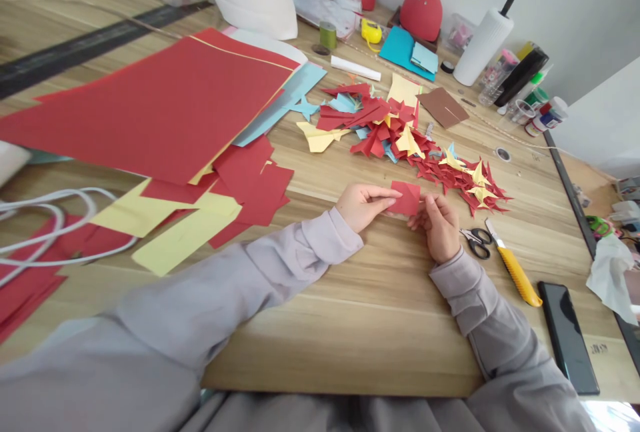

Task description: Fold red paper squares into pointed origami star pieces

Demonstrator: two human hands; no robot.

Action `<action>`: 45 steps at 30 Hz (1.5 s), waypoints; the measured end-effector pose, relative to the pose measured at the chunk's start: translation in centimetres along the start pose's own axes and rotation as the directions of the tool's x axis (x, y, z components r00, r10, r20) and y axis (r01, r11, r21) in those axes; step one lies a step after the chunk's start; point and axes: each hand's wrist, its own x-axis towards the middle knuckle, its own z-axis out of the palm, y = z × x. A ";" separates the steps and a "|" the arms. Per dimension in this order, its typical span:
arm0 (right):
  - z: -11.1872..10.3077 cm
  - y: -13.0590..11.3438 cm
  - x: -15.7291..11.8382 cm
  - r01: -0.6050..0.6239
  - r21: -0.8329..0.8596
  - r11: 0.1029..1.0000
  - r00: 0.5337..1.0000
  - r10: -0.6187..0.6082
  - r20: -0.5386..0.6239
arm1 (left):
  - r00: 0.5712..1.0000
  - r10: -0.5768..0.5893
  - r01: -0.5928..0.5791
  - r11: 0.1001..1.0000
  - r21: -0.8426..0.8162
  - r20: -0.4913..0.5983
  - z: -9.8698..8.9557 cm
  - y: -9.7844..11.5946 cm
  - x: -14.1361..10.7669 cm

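2 hands point(363, 209) point(437, 227) on red paper point(406, 198)

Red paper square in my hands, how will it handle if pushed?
The red paper square looks thin, so it is probably light. Held at its edges by your left hand and right hand, it would likely bend if pushed.

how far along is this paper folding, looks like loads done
Quite far, it seems. Done: a heap of folded red and yellow paper shapes lies on the table. In hand: one red paper square, held between the left hand and the right hand. Left: large red sheets and cut red and yellow pieces still lie flat, so a fair amount may remain.
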 end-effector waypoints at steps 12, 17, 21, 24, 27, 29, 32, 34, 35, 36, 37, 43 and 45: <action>0.1 0.3 -0.3 0.174 -0.310 0.935 0.981 -0.136 0.141 | 0.999 -0.041 0.041 0.999 -0.015 0.002 0.0 0.5 0.1; 0.0 0.6 -0.2 0.212 -0.385 0.898 0.975 -0.168 0.145 | 0.999 -0.035 0.035 0.999 0.008 -0.004 0.1 0.4 0.1; 0.0 0.5 -0.2 0.195 -0.363 0.911 0.979 -0.157 0.130 | 1.000 -0.027 0.028 0.998 0.048 -0.006 0.1 0.5 0.0; 0.1 0.1 -0.3 0.173 -0.330 0.928 0.983 -0.140 0.121 | 1.000 -0.025 0.025 0.997 0.073 0.006 0.1 0.5 0.0; 0.4 -0.2 -0.4 0.154 -0.280 0.948 0.988 -0.138 0.077 | 1.000 -0.006 0.005 0.996 0.091 0.017 0.1 0.4 -0.1; 0.4 -0.3 -0.3 0.146 -0.247 0.958 0.989 -0.144 0.026 | 1.000 0.002 -0.004 0.995 0.104 0.020 0.2 0.3 -0.2; 0.5 -0.3 -0.2 0.126 -0.212 0.969 0.990 -0.136 -0.036 | 0.999 0.000 -0.004 0.994 0.105 0.042 0.3 0.2 -0.3; 0.5 -0.4 -0.1 0.103 -0.203 0.974 0.991 -0.118 -0.063 | 0.998 0.010 -0.016 0.996 0.090 0.061 0.4 0.0 -0.3; 0.5 -0.4 -0.1 0.092 -0.202 0.975 0.991 -0.109 -0.074 | 0.997 0.022 -0.028 0.996 0.084 0.069 0.4 0.0 -0.3; 0.5 -0.4 -0.1 0.082 -0.203 0.976 0.991 -0.101 -0.086 | 0.996 0.037 -0.043 0.996 0.082 0.076 0.4 -0.1 -0.3; 0.5 -0.4 -0.1 0.073 -0.204 0.976 0.991 -0.095 -0.097 | 0.995 0.052 -0.059 0.995 0.085 0.081 0.4 -0.2 -0.3; 0.5 -0.3 -0.1 0.051 -0.188 0.981 0.987 -0.079 -0.142 | 0.992 0.091 -0.101 0.987 0.123 0.091 0.2 -0.9 -0.2; 0.6 -0.3 -0.1 0.041 -0.189 0.981 0.986 -0.070 -0.148 | 0.991 0.094 -0.106 0.986 0.127 0.097 0.3 -0.9 -0.2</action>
